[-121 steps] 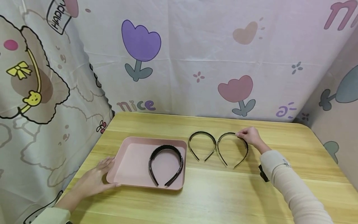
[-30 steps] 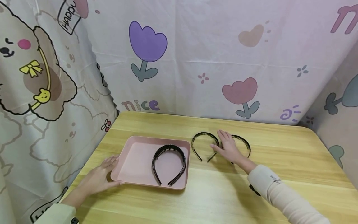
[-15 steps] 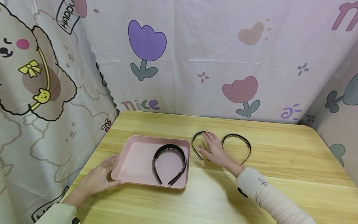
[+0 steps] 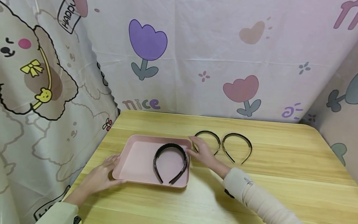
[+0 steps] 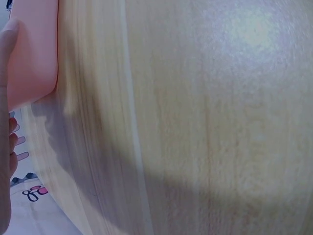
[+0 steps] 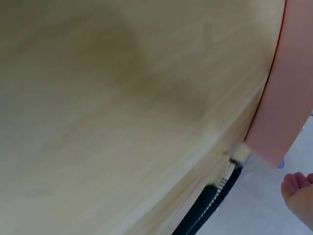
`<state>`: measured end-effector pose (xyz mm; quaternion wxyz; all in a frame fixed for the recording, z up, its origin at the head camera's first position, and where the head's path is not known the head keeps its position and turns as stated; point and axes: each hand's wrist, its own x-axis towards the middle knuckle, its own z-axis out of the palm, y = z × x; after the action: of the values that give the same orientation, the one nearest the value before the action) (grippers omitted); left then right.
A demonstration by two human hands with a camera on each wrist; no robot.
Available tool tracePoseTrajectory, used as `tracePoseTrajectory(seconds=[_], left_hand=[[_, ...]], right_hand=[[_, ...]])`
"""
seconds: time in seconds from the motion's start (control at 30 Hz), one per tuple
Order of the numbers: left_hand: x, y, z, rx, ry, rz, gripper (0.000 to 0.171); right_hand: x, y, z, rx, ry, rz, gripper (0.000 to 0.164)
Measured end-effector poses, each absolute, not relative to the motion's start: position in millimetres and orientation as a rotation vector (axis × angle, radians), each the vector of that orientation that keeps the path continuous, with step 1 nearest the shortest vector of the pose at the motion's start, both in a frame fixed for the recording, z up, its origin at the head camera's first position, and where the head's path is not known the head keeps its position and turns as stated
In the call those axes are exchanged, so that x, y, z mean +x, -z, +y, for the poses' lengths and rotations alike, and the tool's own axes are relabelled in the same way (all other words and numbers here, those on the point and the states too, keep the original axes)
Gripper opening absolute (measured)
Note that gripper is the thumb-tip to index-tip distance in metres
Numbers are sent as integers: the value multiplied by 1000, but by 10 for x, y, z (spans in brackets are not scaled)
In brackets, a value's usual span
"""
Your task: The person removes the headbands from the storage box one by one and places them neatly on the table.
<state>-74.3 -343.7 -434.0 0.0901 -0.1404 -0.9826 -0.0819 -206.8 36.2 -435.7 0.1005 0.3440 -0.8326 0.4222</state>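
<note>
A pink rectangular tray (image 4: 137, 161) lies on the wooden table with black toothed headbands (image 4: 170, 146) nested together at its right side. My left hand (image 4: 96, 178) grips the tray's near left corner, thumb on the front side and fingers along the left side. The thumb (image 5: 9, 36) shows against the pink wall in the left wrist view. Over the tray's right rim is my right hand (image 4: 205, 154), fingers extended, fingertips beside the nested headbands. Just right of the tray lies a thin black headband (image 4: 207, 132), partly covered by that hand. Another thin headband (image 4: 237, 134) lies beside it.
The wooden table (image 4: 279, 155) reaches back to a printed cloth (image 4: 193, 37) with tulips and lettering. More cloth (image 4: 50, 137) hangs along the left, and the right side has some too.
My right hand has gone left, from the far-right headband past the other loose one to the tray's right rim. The loose headbands stay on the table; my left hand keeps its grip on the tray.
</note>
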Motion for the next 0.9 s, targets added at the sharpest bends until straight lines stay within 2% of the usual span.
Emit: tracePoseTrajectory(seconds=[0.3, 0.57, 0.7, 0.9], left_hand=[[-748, 4353, -3423, -442, 257, -2888, 91], [-729, 4361, -3447, -438, 248, -2888, 93], [-726, 4358, -3435, -431, 254, -2896, 92], [-734, 4364, -3435, -421, 262, -2900, 92]], right_hand=[[-2110, 4442, 88, 949, -1145, -2457, 30], [-2133, 4418, -42, 974, -1028, -2574, 13], [-2146, 4406, -72, 979, -1002, -2615, 7], [-2155, 4360, -89, 1011, -1007, -2653, 8]])
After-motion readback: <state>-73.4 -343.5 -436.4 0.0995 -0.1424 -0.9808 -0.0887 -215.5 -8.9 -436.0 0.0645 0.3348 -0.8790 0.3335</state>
